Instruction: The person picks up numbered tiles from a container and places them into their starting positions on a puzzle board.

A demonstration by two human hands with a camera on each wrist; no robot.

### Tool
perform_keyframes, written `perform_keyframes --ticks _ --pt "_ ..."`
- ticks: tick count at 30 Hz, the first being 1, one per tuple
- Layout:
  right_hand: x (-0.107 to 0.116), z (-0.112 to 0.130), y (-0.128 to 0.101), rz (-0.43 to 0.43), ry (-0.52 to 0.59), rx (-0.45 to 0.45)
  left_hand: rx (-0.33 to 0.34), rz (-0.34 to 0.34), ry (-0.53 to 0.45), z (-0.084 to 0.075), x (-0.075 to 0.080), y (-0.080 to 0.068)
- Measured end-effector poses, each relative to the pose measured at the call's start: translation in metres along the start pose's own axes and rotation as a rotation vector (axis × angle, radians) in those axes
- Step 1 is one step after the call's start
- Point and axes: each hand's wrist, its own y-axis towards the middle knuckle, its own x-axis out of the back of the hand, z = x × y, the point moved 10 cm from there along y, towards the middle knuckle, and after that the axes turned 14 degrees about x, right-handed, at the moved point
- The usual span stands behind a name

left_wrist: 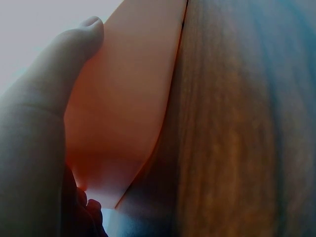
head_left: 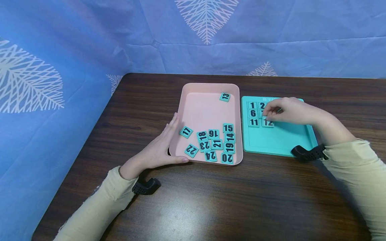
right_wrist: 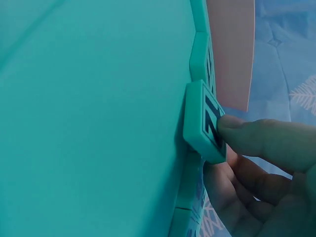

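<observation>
My right hand (head_left: 294,109) pinches the number tile 12 (right_wrist: 196,121) between thumb and fingers. In the right wrist view that tile is tilted against the row of tiles on the turquoise board (head_left: 280,142). Tiles 1, 2, 6 and 11 (head_left: 253,122) lie in rows at the board's upper left; the hand covers others. My left hand (head_left: 158,150) rests against the pink tray (head_left: 199,107), fingers straight along its left side and thumb (left_wrist: 81,42) on its near rim. Loose tiles lie in the tray, among them 17 (head_left: 186,132), 22 (head_left: 191,150) and 15 (head_left: 228,128).
Tile 13 (head_left: 224,96) lies alone near the tray's far right corner. Tray and board stand side by side on a dark wooden table (head_left: 205,201). A blue cloth (head_left: 150,43) with white leaf prints hangs behind and to the left.
</observation>
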Motion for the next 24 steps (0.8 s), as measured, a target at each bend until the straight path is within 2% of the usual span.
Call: perform_keyframes --ticks 24 --pt "-0.0024 0.0078 0.0080 -0.034 -0.057 0.057 -0.007 0.001 -0.007 0.0012 -0.0001 0.0012"
